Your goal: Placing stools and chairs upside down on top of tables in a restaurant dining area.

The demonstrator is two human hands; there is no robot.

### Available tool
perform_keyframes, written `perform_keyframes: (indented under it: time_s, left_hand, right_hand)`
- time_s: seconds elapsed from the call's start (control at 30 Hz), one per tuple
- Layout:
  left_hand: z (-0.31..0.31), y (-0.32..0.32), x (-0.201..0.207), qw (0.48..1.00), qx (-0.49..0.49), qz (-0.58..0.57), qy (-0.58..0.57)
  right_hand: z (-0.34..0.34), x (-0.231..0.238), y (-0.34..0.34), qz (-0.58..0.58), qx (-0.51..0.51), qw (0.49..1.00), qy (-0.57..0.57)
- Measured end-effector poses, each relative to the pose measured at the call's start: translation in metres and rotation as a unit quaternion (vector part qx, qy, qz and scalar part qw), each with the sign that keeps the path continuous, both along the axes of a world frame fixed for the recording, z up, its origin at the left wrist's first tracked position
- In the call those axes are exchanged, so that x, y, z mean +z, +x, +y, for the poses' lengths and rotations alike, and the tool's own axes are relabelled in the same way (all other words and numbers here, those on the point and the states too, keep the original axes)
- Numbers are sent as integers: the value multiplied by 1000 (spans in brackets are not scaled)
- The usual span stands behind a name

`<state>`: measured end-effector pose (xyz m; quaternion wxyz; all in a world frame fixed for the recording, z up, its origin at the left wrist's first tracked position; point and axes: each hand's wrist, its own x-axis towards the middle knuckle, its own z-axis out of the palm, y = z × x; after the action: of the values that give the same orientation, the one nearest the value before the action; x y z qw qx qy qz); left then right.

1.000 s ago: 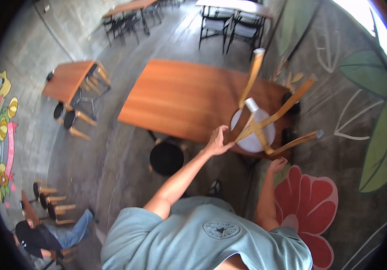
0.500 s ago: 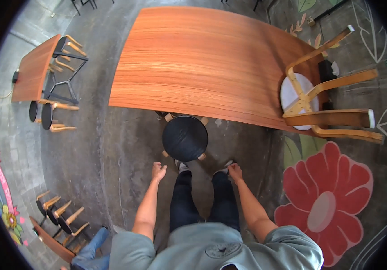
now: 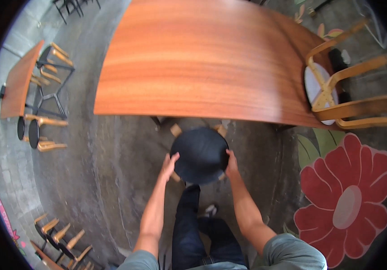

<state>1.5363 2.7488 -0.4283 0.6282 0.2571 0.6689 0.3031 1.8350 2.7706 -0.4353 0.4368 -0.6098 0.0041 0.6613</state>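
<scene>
A round stool with a black seat [image 3: 199, 155] and light wooden legs stands in front of me, at the near edge of a large wooden table [image 3: 193, 67]. My left hand [image 3: 168, 165] grips the seat's left rim, thumb on top. On the opposite rim, my right hand [image 3: 231, 163] is closed round the edge, its fingers partly hidden under the seat. Both arms reach straight forward to the stool. Upside down on the table's right end rests another stool [image 3: 324, 92], white-seated, its bent wooden legs pointing up and outward.
To the left stands a smaller wooden table [image 3: 20, 81] with black-seated stools [image 3: 34, 133] hung along it. More stools [image 3: 63, 236] are at the lower left. A large red flower [image 3: 348, 202] is painted at the right. A dark box with tissue [image 3: 337, 58] sits beyond the upturned stool.
Both my hands have moved forward from beside my legs and taken hold of the black stool's seat. I have stepped nearer, and the seat looks larger.
</scene>
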Motion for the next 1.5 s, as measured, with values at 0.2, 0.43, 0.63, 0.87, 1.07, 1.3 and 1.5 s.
perform_keyframes:
  time_s: [0.2,0.43,0.63,0.87,1.07,1.3,1.5]
  left_hand:
    - [-65,96,159,981,-86,-152,82]
    - [-198,189,266,906,-167,-388,37]
    - [-282,234,391,803,-345,-484,-42]
    - [-258,273,548,851,-137,-506,20]
    - [-290,250,523,961,-26,-174,212]
    - [-301,179,569,927,75,-161,330]
    - [-251,136,549,895,70,111,426]
  right_hand:
    - [-128,96,108,58,-173,983,5]
    - [-319,262,202,-61,-403,913,-2]
    - [-457,459,245,-91,-496,854,130]
    - [-547,495,270,-192,-426,833,297]
    - [-527,474,264,-268,-270,826,416]
    - [-398,608,171,-74,-93,928,354]
    - [-243,614,113,-24,-8,931,363]
